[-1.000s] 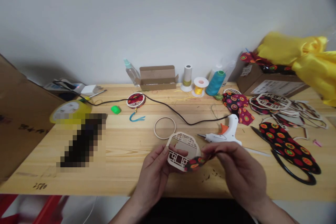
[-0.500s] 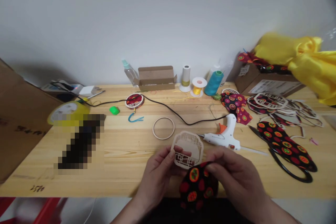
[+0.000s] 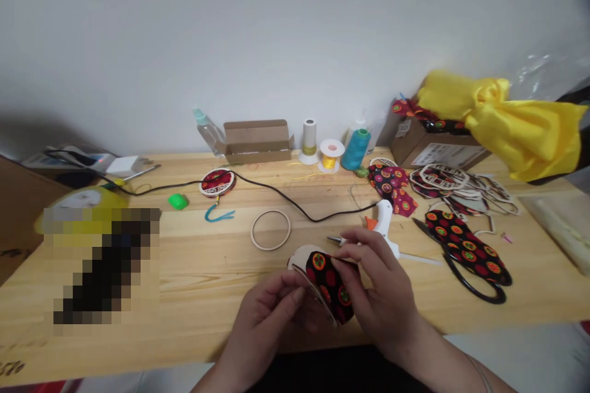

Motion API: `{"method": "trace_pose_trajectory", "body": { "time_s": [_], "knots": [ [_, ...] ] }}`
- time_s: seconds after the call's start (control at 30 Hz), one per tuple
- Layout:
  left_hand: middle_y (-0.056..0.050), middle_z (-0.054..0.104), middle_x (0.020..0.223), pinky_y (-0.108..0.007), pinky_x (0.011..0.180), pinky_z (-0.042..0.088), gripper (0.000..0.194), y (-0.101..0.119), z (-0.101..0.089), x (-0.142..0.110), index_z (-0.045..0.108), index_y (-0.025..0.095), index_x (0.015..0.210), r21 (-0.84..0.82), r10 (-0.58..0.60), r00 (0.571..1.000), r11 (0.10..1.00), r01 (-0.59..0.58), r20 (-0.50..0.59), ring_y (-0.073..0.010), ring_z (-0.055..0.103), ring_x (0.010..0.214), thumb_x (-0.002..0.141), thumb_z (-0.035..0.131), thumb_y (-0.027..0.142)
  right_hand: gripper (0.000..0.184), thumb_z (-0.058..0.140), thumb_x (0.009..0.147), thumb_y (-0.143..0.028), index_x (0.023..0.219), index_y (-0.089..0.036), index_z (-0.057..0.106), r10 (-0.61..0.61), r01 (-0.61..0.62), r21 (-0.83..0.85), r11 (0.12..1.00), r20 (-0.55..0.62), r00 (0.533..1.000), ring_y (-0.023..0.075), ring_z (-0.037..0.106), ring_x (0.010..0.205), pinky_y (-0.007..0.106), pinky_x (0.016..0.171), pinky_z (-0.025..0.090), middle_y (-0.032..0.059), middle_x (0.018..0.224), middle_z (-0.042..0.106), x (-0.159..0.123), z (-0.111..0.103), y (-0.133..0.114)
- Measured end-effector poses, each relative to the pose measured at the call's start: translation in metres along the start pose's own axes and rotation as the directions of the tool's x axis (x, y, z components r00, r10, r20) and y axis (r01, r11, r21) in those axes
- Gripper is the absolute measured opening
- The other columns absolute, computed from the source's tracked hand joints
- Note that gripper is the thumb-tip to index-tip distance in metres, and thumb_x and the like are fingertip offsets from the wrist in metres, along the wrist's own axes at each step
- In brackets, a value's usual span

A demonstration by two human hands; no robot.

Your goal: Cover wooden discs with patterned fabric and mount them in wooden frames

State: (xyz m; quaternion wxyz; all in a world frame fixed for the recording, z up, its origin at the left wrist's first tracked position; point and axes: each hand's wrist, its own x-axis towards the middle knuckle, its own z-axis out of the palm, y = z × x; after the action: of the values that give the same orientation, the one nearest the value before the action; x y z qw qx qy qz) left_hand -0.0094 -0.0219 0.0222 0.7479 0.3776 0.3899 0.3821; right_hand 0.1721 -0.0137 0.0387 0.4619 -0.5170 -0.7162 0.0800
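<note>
My left hand (image 3: 271, 313) grips the lower edge of a pale wooden lattice piece (image 3: 300, 256), tilted on edge over the table's front. My right hand (image 3: 382, 295) presses a piece of black fabric with red and orange dots (image 3: 329, 279) against that piece, fingers pinched on the cloth. The fabric covers most of the lattice, so only its top rim shows. A white glue gun (image 3: 385, 224) with an orange trigger lies just behind my right hand, its black cord running back left.
A wooden ring (image 3: 270, 229) lies behind my hands. Black-handled scissors (image 3: 470, 273) and more dotted fabric (image 3: 461, 245) lie right. Thread spools (image 3: 356, 148), a small cardboard box (image 3: 255, 138) and a spray bottle (image 3: 205, 129) stand at the wall. Yellow cloth (image 3: 511, 123) tops a carton far right.
The lattice piece has turned from facing me to edge-on, and the dotted fabric has come up from hanging below it to lie over its face. The view shifted right.
</note>
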Motion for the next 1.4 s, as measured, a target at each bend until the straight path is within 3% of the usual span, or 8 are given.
{"method": "trace_pose_trajectory", "body": {
  "time_s": [0.23, 0.5, 0.73, 0.83, 0.93, 1.1, 1.23, 1.4],
  "knots": [
    [-0.008, 0.071, 0.091, -0.03, 0.076, 0.051, 0.026, -0.004, -0.008, -0.001, 0.07, 0.019, 0.101, 0.027, 0.072, 0.995, 0.997, -0.074, 0.065, -0.022, 0.065, 0.088, 0.082, 0.066, 0.038, 0.018, 0.046, 0.087, -0.008, 0.083, -0.019, 0.059, -0.001, -0.015, 0.153, 0.988, 0.104, 0.995, 0.0154, 0.061, 0.084, 0.028, 0.071, 0.053, 0.006, 0.09, 0.064, -0.001, 0.007, -0.009],
    [0.003, 0.057, 0.065, -0.017, 0.049, 0.042, 0.021, -0.002, -0.004, -0.005, 0.064, 0.019, 0.081, 0.031, 0.016, 1.0, 0.999, -0.016, 0.003, -0.0081, 0.05, 0.053, 0.073, 0.076, 0.034, 0.02, 0.044, 0.085, -0.006, 0.089, -0.019, 0.058, -0.031, -0.016, 0.204, 0.979, 0.227, 0.974, 0.018, 0.059, 0.11, 0.031, 0.086, 0.052, 0.0111, 0.115, 0.062, -0.012, 0.013, -0.011],
    [-0.004, 0.066, 0.077, -0.026, 0.064, 0.048, 0.022, 0.001, -0.014, -0.013, 0.071, 0.02, 0.088, 0.07, 0.002, 0.998, 0.997, -0.006, 0.062, -0.0162, 0.06, 0.068, 0.079, 0.068, 0.039, 0.019, 0.042, 0.09, -0.014, 0.078, -0.022, 0.054, -0.089, 0.011, 0.198, 0.98, 0.389, 0.917, 0.0115, 0.058, 0.063, 0.022, 0.055, 0.045, -0.0009, 0.069, 0.063, -0.007, -0.007, -0.009],
    [-0.007, 0.071, 0.085, -0.03, 0.074, 0.049, 0.025, 0.004, -0.016, -0.011, 0.073, 0.02, 0.095, 0.198, 0.114, 0.993, 0.973, -0.116, 0.02, -0.0202, 0.064, 0.077, 0.081, 0.065, 0.04, 0.017, 0.046, 0.089, -0.014, 0.082, -0.024, 0.058, -0.092, 0.06, 0.122, 0.991, 0.285, 0.954, 0.0113, 0.062, 0.067, 0.021, 0.059, 0.047, -0.002, 0.075, 0.067, 0.004, -0.03, 0.005],
    [-0.006, 0.073, 0.081, -0.026, 0.067, 0.049, 0.018, 0.008, -0.014, -0.006, 0.073, 0.021, 0.09, 0.37, 0.198, 0.962, 0.922, -0.117, -0.188, -0.0185, 0.064, 0.072, 0.08, 0.067, 0.033, 0.008, 0.055, 0.086, -0.021, 0.084, -0.024, 0.062, 0.107, -0.113, -0.1, 0.989, -0.06, 0.992, 0.0137, 0.063, 0.068, 0.025, 0.063, 0.048, -0.0002, 0.077, 0.067, 0.022, -0.057, 0.036],
    [-0.002, 0.068, 0.085, -0.026, 0.067, 0.046, 0.02, 0.007, -0.018, -0.001, 0.07, 0.023, 0.096, 0.7, 0.452, 0.839, 0.703, -0.127, -0.302, -0.0155, 0.057, 0.066, 0.076, 0.07, 0.028, 0.015, 0.064, 0.079, -0.026, 0.085, -0.012, 0.067, 0.321, -0.481, -0.196, 0.855, -0.529, 0.786, 0.0138, 0.058, 0.064, 0.029, 0.064, 0.045, 0.0079, 0.074, 0.066, 0.053, -0.094, 0.105],
    [-0.004, 0.063, 0.096, -0.031, 0.074, 0.046, 0.028, 0.0, -0.027, 0.001, 0.064, 0.026, 0.106, 0.868, 0.569, 0.808, 0.468, -0.168, -0.15, -0.0203, 0.057, 0.081, 0.078, 0.067, 0.028, 0.017, 0.066, 0.076, -0.025, 0.081, -0.009, 0.068, 0.401, -0.615, -0.335, 0.714, -0.523, 0.752, 0.0119, 0.053, 0.055, 0.028, 0.055, 0.041, 0.0082, 0.068, 0.065, 0.059, -0.108, 0.154],
    [-0.008, 0.061, 0.115, -0.042, 0.093, 0.044, 0.045, -0.008, -0.032, 0.002, 0.053, 0.026, 0.121, 0.948, 0.551, 0.833, 0.239, -0.211, 0.046, -0.0279, 0.048, 0.113, 0.079, 0.068, 0.03, 0.014, 0.064, 0.075, -0.025, 0.068, -0.013, 0.066, 0.415, -0.599, -0.458, 0.657, -0.443, 0.795, 0.0123, 0.05, 0.049, 0.029, 0.051, 0.035, 0.0048, 0.056, 0.06, 0.055, -0.112, 0.176]
  ]
}}
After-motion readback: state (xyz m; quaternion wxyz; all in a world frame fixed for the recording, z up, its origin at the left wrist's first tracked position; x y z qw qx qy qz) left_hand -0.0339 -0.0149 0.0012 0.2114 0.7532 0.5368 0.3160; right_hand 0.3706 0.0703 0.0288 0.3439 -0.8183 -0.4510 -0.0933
